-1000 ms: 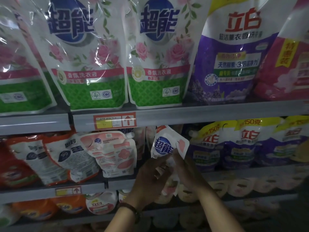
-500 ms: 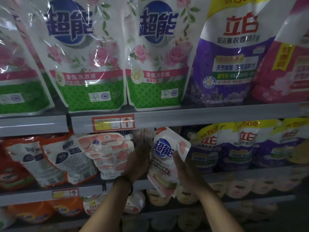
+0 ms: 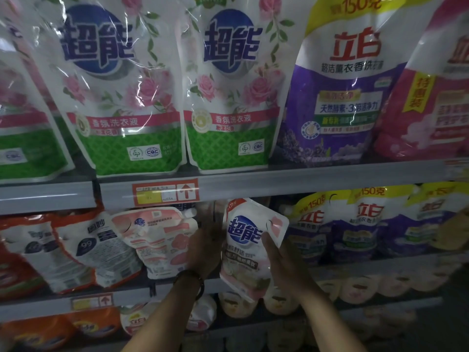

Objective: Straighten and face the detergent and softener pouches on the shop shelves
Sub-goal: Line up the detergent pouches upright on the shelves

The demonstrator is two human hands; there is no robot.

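At frame centre, before the middle shelf [image 3: 127,295], the right hand [image 3: 286,265] pinches the tilted white-and-pink detergent pouch [image 3: 241,262] by its edge, the blurred left hand [image 3: 205,247] spread beside it; likely floppy, slick and bottom-heavy, the pouch wants support low down.

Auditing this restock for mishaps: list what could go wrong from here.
1. Only the right hand plainly grips the tilted white pouch, whose lower corner hangs past the shelf lip; it may slip and drop.
2. The left hand, open and blurred, is close beside the leaning pink pouch and could knock it further askew.
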